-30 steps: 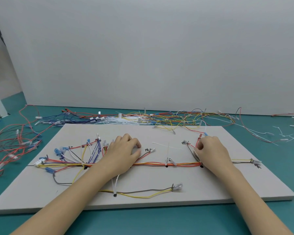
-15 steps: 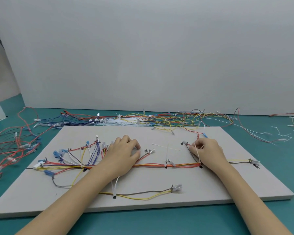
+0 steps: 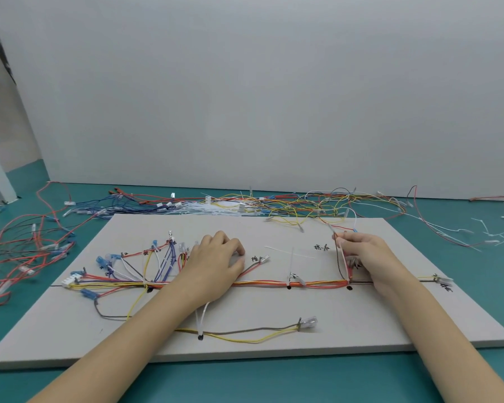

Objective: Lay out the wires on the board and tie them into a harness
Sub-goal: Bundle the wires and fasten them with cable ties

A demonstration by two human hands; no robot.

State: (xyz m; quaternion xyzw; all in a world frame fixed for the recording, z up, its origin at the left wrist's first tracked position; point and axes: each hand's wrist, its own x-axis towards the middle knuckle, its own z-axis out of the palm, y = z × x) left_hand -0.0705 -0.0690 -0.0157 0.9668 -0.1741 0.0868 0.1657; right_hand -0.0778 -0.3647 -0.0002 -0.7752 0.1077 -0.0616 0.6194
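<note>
The orange-and-yellow wire bundle [image 3: 317,284] lies along the grey board [image 3: 274,344]; your left hand [image 3: 213,266] pins it flat, fingers relaxed, while your right hand [image 3: 367,257] pinches the white cable tie [image 3: 343,257]. Next, cinch it.

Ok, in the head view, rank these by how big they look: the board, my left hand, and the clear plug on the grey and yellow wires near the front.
1. Board
2. Left hand
3. Clear plug
</note>
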